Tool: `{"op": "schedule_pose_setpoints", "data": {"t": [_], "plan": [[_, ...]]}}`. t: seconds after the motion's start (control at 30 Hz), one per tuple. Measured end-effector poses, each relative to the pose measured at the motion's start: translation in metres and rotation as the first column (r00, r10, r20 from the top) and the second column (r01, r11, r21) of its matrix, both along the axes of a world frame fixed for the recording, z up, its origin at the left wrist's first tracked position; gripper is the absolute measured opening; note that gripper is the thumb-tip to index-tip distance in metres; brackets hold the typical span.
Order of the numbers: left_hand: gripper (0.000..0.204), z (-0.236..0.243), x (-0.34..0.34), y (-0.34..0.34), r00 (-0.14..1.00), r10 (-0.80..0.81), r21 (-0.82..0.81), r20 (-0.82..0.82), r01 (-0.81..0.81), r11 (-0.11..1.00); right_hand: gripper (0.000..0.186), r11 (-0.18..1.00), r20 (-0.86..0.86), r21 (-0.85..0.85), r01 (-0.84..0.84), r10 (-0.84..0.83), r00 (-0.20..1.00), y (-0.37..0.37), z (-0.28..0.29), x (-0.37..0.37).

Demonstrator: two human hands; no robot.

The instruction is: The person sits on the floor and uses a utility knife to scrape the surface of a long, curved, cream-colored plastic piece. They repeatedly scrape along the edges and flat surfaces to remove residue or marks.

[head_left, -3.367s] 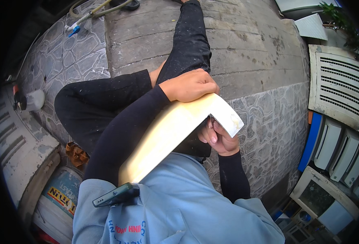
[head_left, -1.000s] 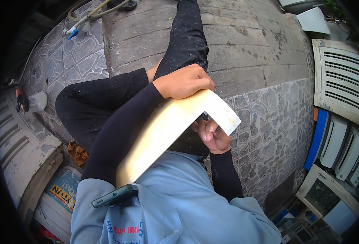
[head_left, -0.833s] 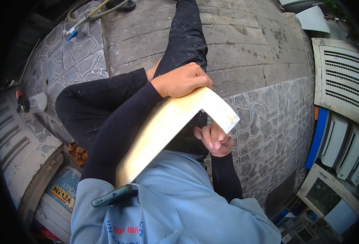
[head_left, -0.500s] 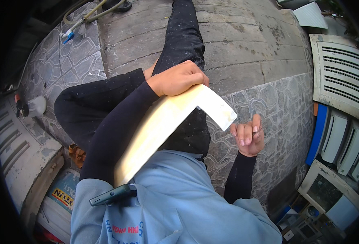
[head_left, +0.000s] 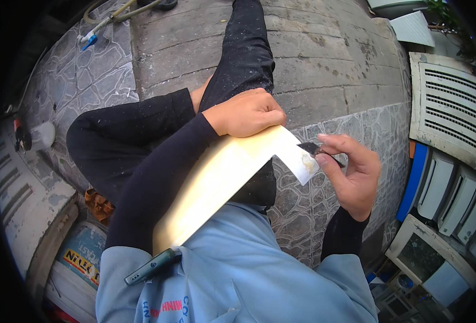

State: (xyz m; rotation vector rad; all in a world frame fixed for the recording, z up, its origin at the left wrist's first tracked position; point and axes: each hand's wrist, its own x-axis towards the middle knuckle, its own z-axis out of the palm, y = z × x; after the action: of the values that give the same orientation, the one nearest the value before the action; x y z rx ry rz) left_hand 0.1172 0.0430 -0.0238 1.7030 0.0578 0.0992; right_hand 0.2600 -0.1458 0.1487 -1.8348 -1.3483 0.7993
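head: left hand (head_left: 249,114) grips panel (head_left: 219,180), long axis forward-right; right hand (head_left: 358,175) pinches tool (head_left: 309,148).

Over there the person's left forearm (head_left: 162,175), dark-sleeved, slants forward across the body, its bare left hand (head_left: 246,113) back uppermost, fingers curled under, out of my sight. The dark-sleeved right forearm (head_left: 344,237) reaches forward too, the right hand (head_left: 362,172) turned inward, its thumb (head_left: 330,171) and forefinger (head_left: 340,143) drawn close in a pinch.
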Motion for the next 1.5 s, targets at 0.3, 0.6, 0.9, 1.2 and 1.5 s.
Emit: {"op": "schedule_pose_setpoints", "data": {"t": [0.3, 0.6, 0.9, 1.2, 1.5], "plan": [[0.041, -0.002, 0.000, -0.005, 0.996, 0.089, -0.098, 0.029, -0.086, 0.991, 0.017, 0.999, 0.333, 0.039, -0.030, 0.016, 0.943, 0.013, -0.006, -0.009], [0.040, 0.001, 0.002, -0.006, 0.996, 0.087, -0.044, -0.034, -0.088, 0.995, 0.017, 0.999, 0.460, 0.039, -0.033, 0.011, 0.888, 0.010, 0.007, -0.023], [0.040, 0.009, 0.000, -0.005, 0.994, 0.077, 0.084, -0.079, -0.070, 0.994, 0.017, 0.989, 0.525, -0.048, -0.139, 0.143, 0.839, 0.009, -0.005, -0.030], [0.042, 0.011, -0.001, -0.006, 0.991, 0.117, 0.049, -0.063, -0.114, 0.992, 0.018, 0.982, 0.578, -0.061, -0.178, 0.180, 0.796, 0.010, -0.001, -0.041], [0.040, 0.013, -0.003, -0.012, 0.987, 0.159, 0.075, -0.005, -0.158, 0.985, 0.016, 0.978, 0.566, -0.096, -0.187, 0.208, 0.798, 0.007, 0.000, -0.049]]}}
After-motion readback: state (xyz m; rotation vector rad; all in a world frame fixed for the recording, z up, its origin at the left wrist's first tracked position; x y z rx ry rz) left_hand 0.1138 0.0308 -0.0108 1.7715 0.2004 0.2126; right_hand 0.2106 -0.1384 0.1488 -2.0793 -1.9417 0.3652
